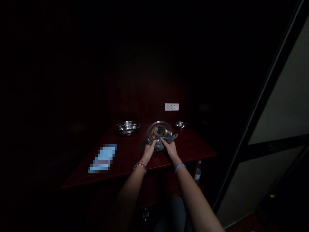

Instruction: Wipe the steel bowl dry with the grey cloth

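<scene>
A shiny steel plate (154, 128) is tilted up above the dark red table, its inner face toward me. My left hand (149, 152) grips its near rim, thumb on the inside. My right hand (171, 149) is closed on a grey cloth (171, 138), which it presses against the plate's near right rim. Part of the cloth hangs below the rim between my hands. The undersides of both hands' fingers are hidden behind the plate and cloth.
Stacked steel plates (127, 127) stand at the back left of the table (131, 158). A small steel bowl (181, 125) is at the back right, below a white socket panel (172, 107). A pixelated blue flat item (103, 158) lies left; a bottle (198, 172) stands below the right edge.
</scene>
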`<state>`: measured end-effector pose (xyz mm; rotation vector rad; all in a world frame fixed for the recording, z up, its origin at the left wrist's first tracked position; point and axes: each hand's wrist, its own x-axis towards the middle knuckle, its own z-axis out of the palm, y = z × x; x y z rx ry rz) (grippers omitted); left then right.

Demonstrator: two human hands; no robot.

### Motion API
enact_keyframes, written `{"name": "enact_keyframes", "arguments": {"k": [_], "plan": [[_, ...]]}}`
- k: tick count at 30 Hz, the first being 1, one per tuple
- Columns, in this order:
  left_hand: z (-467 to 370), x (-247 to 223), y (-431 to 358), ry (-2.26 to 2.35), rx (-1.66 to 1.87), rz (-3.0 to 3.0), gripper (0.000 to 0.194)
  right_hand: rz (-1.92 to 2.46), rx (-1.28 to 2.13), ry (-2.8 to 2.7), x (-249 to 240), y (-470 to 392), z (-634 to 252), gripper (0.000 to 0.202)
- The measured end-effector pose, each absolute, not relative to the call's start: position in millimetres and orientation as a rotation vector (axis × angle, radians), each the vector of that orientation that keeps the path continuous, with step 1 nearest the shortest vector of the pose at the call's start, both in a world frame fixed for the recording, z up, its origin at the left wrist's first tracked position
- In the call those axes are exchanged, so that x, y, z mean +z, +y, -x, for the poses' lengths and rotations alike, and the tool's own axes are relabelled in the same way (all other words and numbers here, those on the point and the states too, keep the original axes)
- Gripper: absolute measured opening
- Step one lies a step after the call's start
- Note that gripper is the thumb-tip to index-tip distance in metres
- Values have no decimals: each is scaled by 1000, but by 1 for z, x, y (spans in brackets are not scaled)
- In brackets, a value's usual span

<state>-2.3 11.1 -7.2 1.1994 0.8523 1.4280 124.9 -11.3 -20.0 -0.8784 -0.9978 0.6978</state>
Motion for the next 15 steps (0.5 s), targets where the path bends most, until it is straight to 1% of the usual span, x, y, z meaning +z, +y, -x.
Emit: {"name": "enact_keyframes", "arguments": {"k": [8,15], "plan": [[3,-7,11,766,1450,-1243,32,984,609,-937,-33,-1,-130,41],[3,-4,8,724,1397,-1255,40,954,592,-876,-33,0,-132,38]]}}
